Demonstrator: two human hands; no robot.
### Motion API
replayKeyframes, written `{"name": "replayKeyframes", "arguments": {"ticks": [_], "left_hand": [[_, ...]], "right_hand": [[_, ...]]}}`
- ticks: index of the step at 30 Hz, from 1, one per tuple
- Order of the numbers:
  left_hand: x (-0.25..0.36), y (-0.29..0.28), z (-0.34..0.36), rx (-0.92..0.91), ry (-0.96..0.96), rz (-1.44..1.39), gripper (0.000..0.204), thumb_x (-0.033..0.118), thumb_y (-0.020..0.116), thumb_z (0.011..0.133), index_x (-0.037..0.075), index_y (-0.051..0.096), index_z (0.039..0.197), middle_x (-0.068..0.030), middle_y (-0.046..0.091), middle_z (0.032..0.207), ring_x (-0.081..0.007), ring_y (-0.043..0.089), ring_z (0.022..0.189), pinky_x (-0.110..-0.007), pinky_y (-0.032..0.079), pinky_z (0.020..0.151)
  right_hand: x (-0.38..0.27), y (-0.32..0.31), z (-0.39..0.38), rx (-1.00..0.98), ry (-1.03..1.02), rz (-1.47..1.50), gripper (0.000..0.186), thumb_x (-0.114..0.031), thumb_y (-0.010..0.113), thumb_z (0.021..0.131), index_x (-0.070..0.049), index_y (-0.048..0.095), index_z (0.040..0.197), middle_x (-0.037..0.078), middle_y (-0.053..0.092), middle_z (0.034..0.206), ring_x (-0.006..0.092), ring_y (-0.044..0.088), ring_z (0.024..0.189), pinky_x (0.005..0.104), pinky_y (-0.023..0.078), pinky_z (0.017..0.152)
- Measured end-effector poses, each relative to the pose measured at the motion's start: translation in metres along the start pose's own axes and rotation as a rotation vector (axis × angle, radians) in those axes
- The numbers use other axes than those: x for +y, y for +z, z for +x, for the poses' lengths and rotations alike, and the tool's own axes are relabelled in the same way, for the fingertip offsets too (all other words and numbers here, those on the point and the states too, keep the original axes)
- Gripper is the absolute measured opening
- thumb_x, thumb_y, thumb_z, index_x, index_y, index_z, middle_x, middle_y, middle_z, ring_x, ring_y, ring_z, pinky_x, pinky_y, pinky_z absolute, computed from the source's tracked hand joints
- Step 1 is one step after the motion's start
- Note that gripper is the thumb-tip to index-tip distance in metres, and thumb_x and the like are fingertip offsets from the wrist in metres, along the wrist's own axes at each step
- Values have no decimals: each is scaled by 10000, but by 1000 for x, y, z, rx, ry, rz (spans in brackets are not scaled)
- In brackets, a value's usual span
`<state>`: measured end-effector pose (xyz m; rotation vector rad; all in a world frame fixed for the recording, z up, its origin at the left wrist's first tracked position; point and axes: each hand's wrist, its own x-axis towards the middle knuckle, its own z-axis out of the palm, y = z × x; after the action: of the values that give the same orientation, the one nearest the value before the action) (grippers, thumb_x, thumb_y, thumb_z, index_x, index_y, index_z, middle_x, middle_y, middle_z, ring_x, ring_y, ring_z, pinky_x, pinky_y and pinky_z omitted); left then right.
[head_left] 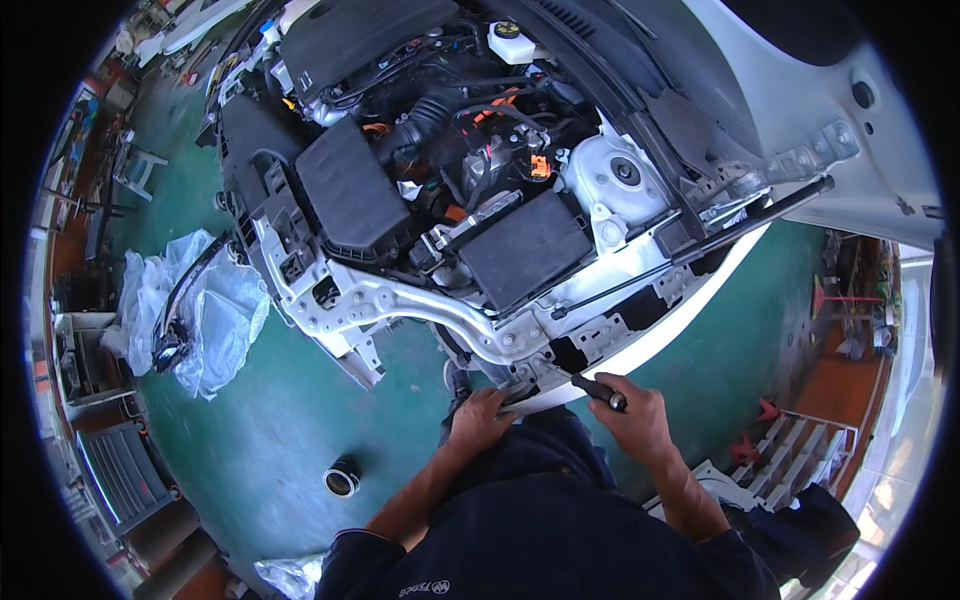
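Note:
My right hand is closed round the black handle of a screwdriver-like tool, with a round silver end showing by the fingers. Its thin shaft points up and left to the bracket area at the front corner of the car body. Close by on the left, my left hand has its fingers bent together at a dark edge beside the tip of the white fender. What those fingers hold is hidden. Just beyond both hands runs the silver-white front frame rail, with bolts and holes in it.
The open engine bay holds a black air-filter box, a black battery cover and a silver strut tower. On the green floor lie plastic sheeting and a round black part. A white rack stands right.

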<state>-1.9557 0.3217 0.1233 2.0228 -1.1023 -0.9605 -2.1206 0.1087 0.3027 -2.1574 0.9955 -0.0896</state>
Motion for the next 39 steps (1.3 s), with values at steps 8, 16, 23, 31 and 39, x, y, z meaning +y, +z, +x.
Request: {"name": "replayKeyframes", "arguments": {"ticks": [8,16,23,31,39], "left_hand": [[-6,-2,-1,-20,8,-57,427,354,773,902,85,721,1230,-139,693,1192,-367,661,1148,-464,539,999],[-12,-5,0,-47,16,-113,468,366,778,901,89,705,1272,-149,663,1286,-369,646,1213,-462,535,1034],[-24,-7,-6,-112,-164,-166,701,400,822,847,30,609,1404,-218,602,1410,-421,627,1267,-486,527,1063],[-44,5,-3,-105,-52,-157,687,406,830,841,31,618,1375,-212,642,1342,-434,660,1200,-509,550,1016],[-41,-2,1,-143,-75,-197,700,380,847,829,-7,637,1373,-220,640,1382,-408,632,1269,-461,505,1103]], "right_hand": [[-15,-1,20,-83,8,17,431,-151,844,872,-8,717,1258,121,723,786,114,678,683,302,538,633],[-59,6,28,-285,832,940,329,-293,733,1013,-10,649,1158,71,700,832,173,680,673,349,538,602],[-75,10,39,-361,826,789,220,-247,742,1008,-57,645,1063,-7,547,725,75,476,529,275,369,472],[-81,10,60,-456,708,284,356,-77,711,946,27,643,1280,-8,543,675,59,452,459,263,335,392],[-83,2,65,-673,263,-188,406,-78,688,918,5,605,1306,64,641,695,214,636,553,396,479,492]]}}
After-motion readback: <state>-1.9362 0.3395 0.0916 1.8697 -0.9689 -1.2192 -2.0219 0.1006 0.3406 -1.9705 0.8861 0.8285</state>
